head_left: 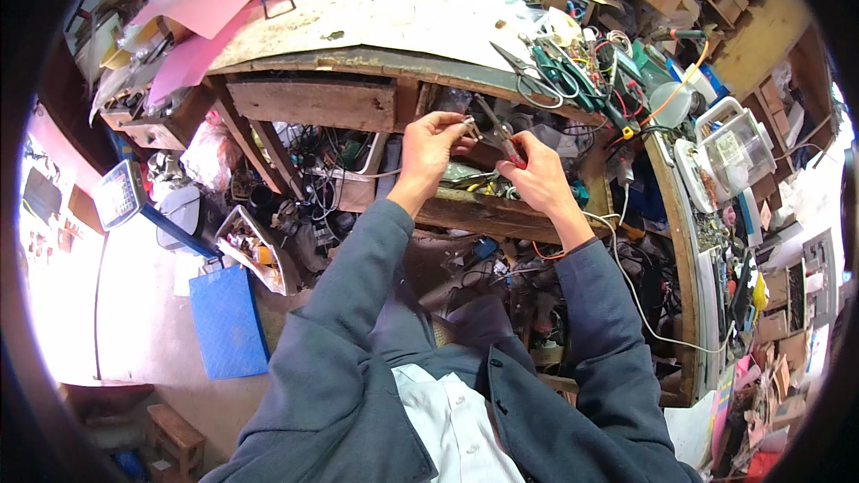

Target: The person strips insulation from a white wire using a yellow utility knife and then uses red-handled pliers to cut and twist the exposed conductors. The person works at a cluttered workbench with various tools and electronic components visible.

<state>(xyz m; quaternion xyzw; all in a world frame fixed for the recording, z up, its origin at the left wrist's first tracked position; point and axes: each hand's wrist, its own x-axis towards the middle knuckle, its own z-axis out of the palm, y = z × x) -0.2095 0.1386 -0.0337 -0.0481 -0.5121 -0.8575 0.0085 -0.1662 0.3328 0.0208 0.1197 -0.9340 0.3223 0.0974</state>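
Your left hand point(428, 145) pinches a small metal part point(467, 122) above the open drawer point(488, 206). Your right hand point(534, 172) fingers close around red-handled pliers point(497, 134), tips meeting the part.

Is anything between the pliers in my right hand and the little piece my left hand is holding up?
Nothing visible: the pliers in the right hand already reach the small part pinched by the left hand above the cluttered shelf.
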